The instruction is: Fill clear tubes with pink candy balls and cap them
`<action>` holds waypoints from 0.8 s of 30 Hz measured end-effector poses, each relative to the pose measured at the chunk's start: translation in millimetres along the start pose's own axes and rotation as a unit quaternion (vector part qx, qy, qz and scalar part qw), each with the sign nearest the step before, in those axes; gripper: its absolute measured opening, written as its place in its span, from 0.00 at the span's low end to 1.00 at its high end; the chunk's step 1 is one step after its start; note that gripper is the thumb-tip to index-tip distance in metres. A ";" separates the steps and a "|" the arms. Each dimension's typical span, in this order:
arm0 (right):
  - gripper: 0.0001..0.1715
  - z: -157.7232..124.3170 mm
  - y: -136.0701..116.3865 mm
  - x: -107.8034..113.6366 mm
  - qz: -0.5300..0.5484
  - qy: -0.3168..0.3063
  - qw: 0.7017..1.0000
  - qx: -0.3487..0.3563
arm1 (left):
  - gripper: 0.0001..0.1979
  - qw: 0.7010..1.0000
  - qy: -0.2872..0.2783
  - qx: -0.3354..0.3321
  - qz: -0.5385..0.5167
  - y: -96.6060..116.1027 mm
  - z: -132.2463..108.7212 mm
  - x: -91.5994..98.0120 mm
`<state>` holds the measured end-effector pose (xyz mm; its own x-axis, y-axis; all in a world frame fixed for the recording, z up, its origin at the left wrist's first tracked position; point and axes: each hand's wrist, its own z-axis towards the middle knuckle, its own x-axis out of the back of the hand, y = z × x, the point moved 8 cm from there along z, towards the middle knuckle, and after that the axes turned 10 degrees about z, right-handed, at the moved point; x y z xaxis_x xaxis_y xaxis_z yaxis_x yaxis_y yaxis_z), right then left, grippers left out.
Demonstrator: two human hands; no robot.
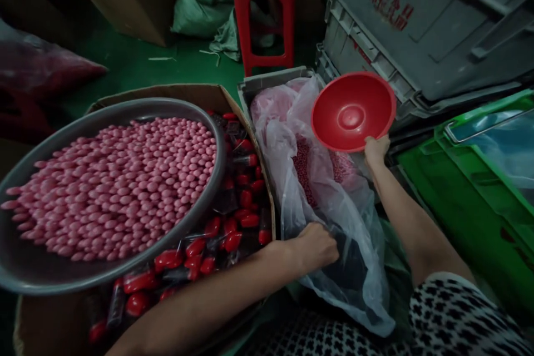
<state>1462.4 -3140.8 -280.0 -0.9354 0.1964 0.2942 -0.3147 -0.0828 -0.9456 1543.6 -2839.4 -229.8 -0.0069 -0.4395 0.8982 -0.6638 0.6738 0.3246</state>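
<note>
My right hand (376,150) grips the rim of a red plastic bowl (352,114), which is tilted so its hollow inside faces me. Nothing lies in the bowl. Below it a clear plastic bag (287,161) stands in a grey crate (271,79), with small dark red and pink pieces (303,169) inside. My left hand (319,246) is closed in a fist at the near edge of the bag, seemingly on its plastic; the fingertips are hidden. Left of the bag, a large grey basin (183,264) holds many pink candy-like pieces (125,189).
Under the basin, a cardboard box (267,189) holds red-capped wrapped items (229,228). A red stool (262,11) stands behind the crate. Grey lidded crates (417,28) and a green crate (454,189) line the right. Another carton (133,11) and a green sack (202,0) stand at the back.
</note>
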 end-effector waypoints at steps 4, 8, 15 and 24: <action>0.36 29.3 -9.4 -30.7 -0.129 0.023 0.989 0.070 | 0.08 0.999 -0.033 0.010 0.004 -3.6 2.7 -7.1; 0.38 23.6 -17.4 -103.9 -0.219 -0.197 0.948 0.123 | 0.10 0.998 -0.060 0.019 0.003 -7.4 4.6 -12.3; 0.37 -8.4 -16.5 -99.9 -0.291 -0.412 0.831 0.234 | 0.09 0.998 -0.058 0.028 -0.009 -8.3 6.0 -15.2; 0.37 -36.8 -86.4 -44.7 -0.235 -0.217 0.907 0.274 | 0.08 0.997 -0.052 0.054 -0.002 -14.4 4.3 -1.7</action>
<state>1537.4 -3106.4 -216.5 -0.6145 -0.0573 0.7868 -0.6171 -0.5865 -0.5247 1549.9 -2851.0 -237.3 -0.0769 -0.5050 0.8597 -0.7400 0.6068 0.2903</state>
